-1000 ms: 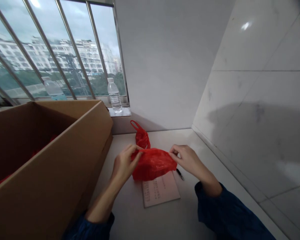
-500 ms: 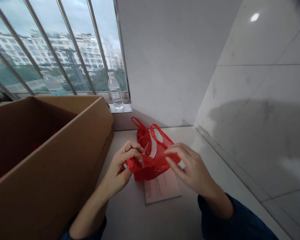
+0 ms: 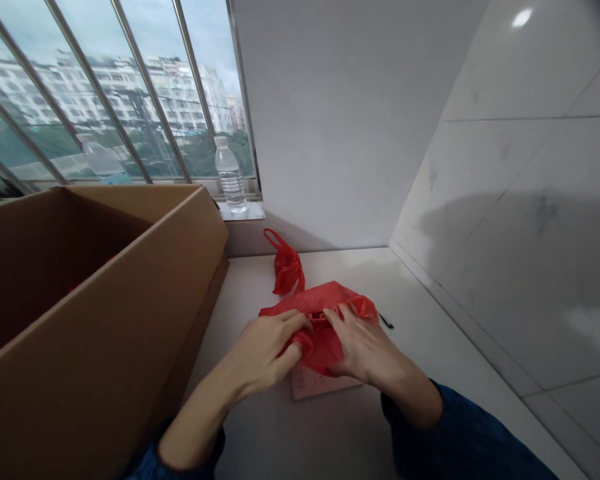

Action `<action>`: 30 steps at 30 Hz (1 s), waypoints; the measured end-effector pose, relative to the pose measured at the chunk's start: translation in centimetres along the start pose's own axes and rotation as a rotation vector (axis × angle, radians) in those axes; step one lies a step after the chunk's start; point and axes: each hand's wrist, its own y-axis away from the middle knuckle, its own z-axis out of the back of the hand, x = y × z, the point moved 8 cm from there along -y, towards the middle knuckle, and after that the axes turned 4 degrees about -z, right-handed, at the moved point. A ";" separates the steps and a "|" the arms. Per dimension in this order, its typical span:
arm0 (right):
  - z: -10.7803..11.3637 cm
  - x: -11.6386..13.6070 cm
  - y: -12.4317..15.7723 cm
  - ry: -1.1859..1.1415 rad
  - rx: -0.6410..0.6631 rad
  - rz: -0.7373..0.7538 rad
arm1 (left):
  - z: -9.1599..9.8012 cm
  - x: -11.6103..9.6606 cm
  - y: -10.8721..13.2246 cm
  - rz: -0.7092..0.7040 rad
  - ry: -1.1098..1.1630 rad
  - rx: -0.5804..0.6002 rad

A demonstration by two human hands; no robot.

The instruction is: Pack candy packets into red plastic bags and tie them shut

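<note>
A crumpled red plastic bag (image 3: 325, 303) lies on the white counter (image 3: 420, 313) in front of me. My left hand (image 3: 267, 350) presses on its left part with fingers curled into the plastic. My right hand (image 3: 360, 347) rests on its right part, fingers pinching the folds. Both hands meet near the bag's middle. A second red bag (image 3: 286, 265), knotted with a loop handle, sits just behind. Under the bag lies a pink sheet of paper (image 3: 313, 385) with printed lines, mostly covered by my hands.
A large open cardboard box (image 3: 105, 313) fills the left side, with something red inside. A water bottle (image 3: 230, 177) stands on the window sill, another bottle (image 3: 100, 160) behind the box. A black pen tip (image 3: 386, 322) pokes out beside the bag. Tiled wall on the right.
Both hands have come down and together, pressing the red bag flat onto the paper. The bag's raised handles are now folded under, and the pen shows at its right.
</note>
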 end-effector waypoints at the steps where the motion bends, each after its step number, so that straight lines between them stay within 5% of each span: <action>1: -0.1 0.2 0.2 -0.009 0.019 0.021 | -0.9 0.1 -0.1 0.006 -0.052 0.025; 5: 0.2 0.5 0.4 0.036 0.027 0.055 | -4.3 1.1 -0.4 0.111 -0.245 0.132; 9: 0.7 -0.7 0.1 0.182 -0.006 -0.144 | -5.7 3.3 0.1 0.338 -0.469 0.223; 18: 0.3 -0.2 0.2 0.221 0.016 -0.323 | -5.9 4.6 1.1 0.424 -0.545 0.259; 25: -1.8 0.6 0.9 0.239 0.195 -0.171 | -5.3 4.6 1.2 0.382 -0.490 0.222; 30: -0.8 2.0 -0.3 0.202 0.039 -0.035 | -3.6 5.7 1.2 0.357 -0.384 0.110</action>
